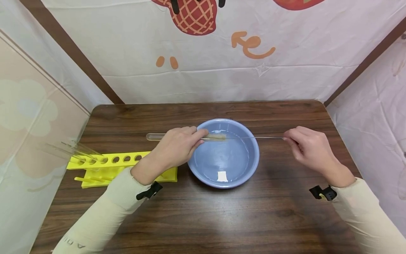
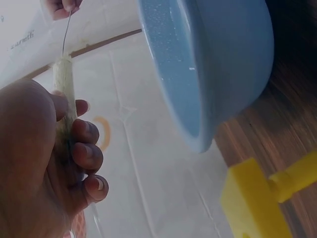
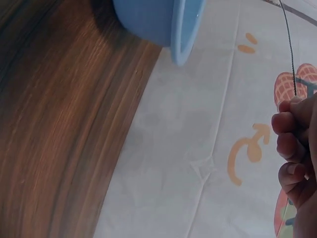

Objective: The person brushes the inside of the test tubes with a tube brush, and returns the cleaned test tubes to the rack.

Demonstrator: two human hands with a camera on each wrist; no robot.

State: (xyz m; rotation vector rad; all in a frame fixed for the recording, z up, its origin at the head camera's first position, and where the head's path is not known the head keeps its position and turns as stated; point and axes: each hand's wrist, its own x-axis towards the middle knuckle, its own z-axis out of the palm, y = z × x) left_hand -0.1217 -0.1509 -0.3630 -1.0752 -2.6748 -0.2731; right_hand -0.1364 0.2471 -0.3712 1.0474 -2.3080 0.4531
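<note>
My left hand [image 1: 177, 146] grips a clear glass test tube [image 1: 154, 137] around its middle, held level over a blue basin [image 1: 222, 183]. The pale bristles of a test tube brush [image 1: 219, 137] show in the tube's mouth end, which points right. From there the brush's thin twisted wire handle [image 1: 269, 137] runs to my right hand [image 1: 312, 150], which pinches its far end between thumb and fingers. The left wrist view shows the left fingers curled round the tube [image 2: 63, 79]. Water fills part of the basin beneath.
A yellow test tube rack [image 1: 109, 160] stands to the left of the basin, partly behind my left forearm. Several clear test tubes [image 1: 85, 151] lean in its left holes. A patterned white cloth [image 1: 222, 84] hangs behind the brown wooden table [image 1: 215, 222].
</note>
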